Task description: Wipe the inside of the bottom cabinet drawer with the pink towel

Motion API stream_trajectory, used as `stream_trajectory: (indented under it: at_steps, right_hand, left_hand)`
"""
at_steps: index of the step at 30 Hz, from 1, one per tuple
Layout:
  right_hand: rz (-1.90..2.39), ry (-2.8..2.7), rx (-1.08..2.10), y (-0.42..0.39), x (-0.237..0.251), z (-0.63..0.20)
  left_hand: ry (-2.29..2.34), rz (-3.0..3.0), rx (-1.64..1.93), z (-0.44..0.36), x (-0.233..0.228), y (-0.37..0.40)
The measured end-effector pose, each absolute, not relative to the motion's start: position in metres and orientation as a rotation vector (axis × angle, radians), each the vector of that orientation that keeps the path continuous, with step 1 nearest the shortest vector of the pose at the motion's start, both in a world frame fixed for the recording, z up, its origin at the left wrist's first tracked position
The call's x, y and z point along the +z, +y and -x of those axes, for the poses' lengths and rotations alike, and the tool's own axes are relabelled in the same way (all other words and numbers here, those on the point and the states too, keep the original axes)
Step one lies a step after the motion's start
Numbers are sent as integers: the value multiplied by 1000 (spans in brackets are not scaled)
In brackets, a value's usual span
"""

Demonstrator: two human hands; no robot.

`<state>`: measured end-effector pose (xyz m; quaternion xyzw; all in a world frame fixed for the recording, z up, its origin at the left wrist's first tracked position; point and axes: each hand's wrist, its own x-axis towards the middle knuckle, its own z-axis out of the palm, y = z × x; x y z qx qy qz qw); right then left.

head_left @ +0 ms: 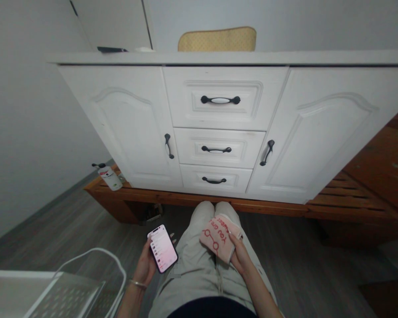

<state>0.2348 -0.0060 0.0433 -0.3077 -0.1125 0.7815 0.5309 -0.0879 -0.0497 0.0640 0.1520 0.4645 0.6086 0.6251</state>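
My left hand is wrapped round a smartphone, whose lit pinkish screen faces up and shows a list too small to read. In my right hand is a folded pink cloth with red lettering and red line drawings, held by its right edge. It hangs over my light trousers, near the knees. The thumb lies on top of the cloth; the other fingers are mostly hidden beneath it.
Ahead stands a white cabinet with drawers and doors, on a wooden base. A white pump bottle stands at its left end. A chair back shows behind the top. Lower left are a white perforated rack and a white cable.
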Motion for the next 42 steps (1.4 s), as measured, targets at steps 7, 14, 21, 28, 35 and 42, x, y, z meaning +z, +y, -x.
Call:
stream_trajectory:
  at_steps: [7, 14, 21, 28, 35, 42]
  right_hand:
    - [626, -241, 1941, -9, 55, -233]
    - [599, -225, 1954, -10, 57, -233]
    - [622, -245, 1933, -10, 59, -233]
    - [611, -253, 1931, -10, 61, -233]
    - [611, -274, 1920, -10, 63, -231]
    - [626, -297, 1930, -9, 55, -233]
  left_hand:
    - [1120, -226, 1334, 91, 45, -54]
    - [1178, -191, 1323, 97, 45, -54]
    - [1096, -208, 1271, 100, 45, -53]
    - [954, -277, 1174, 89, 61, -66]
    - [1010, -303, 1218, 81, 45, -61]
    - [1022, -300, 1303, 78, 34, -57]
